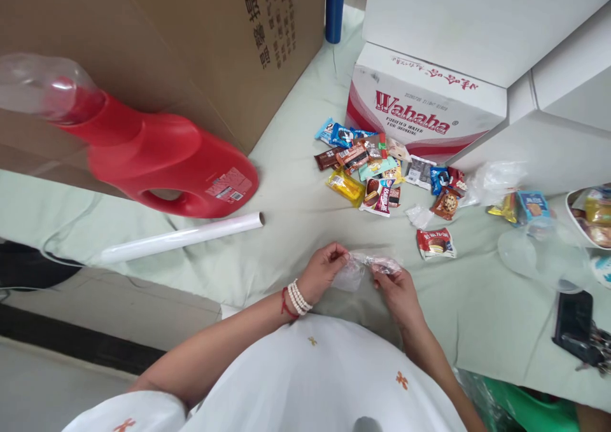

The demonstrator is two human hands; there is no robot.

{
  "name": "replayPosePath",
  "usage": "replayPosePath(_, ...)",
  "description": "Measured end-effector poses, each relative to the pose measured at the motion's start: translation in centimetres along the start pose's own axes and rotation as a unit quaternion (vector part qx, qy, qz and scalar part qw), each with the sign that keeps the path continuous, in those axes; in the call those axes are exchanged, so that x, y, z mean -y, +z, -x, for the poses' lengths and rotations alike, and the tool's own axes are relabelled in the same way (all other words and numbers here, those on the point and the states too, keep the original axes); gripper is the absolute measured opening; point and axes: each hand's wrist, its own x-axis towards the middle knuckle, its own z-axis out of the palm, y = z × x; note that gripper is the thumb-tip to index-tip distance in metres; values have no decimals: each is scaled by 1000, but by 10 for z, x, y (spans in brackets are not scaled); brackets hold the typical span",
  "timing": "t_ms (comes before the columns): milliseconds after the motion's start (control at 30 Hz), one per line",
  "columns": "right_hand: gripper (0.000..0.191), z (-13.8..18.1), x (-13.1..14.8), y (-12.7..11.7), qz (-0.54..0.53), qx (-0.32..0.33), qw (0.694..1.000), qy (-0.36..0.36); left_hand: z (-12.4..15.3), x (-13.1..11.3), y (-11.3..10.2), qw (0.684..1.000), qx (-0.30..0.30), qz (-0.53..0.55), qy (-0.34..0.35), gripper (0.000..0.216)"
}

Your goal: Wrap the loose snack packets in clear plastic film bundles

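Observation:
My left hand [324, 270] and my right hand [396, 289] both pinch a small clear plastic bag [360, 268] stretched between them, close to my body over the pale green cloth [286, 184]. The left wrist wears a white bead bracelet and a red string. Beyond the hands lies a scattered pile of small wrapped snacks [377, 171], several of them in blue, brown and yellow wrappers. One red-and-white snack packet [435, 243] lies apart, nearest the right hand.
A red detergent jug [162, 158] lies on its side at left, with a white paper roll [184, 236] before it. Large cardboard boxes stand behind; a Wahaha carton [420, 111] is behind the snacks. Clear bags [539, 254], a bowl of snacks [589, 216] and a black phone [573, 324] lie right.

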Motion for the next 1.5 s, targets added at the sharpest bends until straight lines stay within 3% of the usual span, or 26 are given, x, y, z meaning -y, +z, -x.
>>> replayPosePath(167,34,2,8,7,-8,17,1000,-23,4,-3,7,995,85,-38,-33,45)
replayPosePath(267,31,2,12,14,-15,19,999,-30,6,-4,9,992,107,-64,-24,47)
replayPosePath(600,32,8,15,2,-61,18,998,19,6,1,4,999,21,-46,-6,39)
replayPosePath(767,23,15,18,-14,-176,-27,984,28,3,-1,0,996,7,85,-38,44)
replayPosePath(933,20,18,17,-34,-272,-19,960,61,2,-11,-13,971,31,212,-110,51)
replayPosePath(1100,24,17,16,-31,-219,-37,972,77,7,-14,-8,969,63,185,-147,59)
replayPosePath(1233,26,20,24,-19,-203,-10,977,68,5,-11,7,981,68,140,-119,69)
replayPosePath(1367,22,25,26,-18,-175,-15,984,41,-4,-16,10,962,40,246,-113,47)
replayPosePath(1500,24,28,18,-21,-176,-42,982,47,-6,-21,10,950,32,289,-113,51)
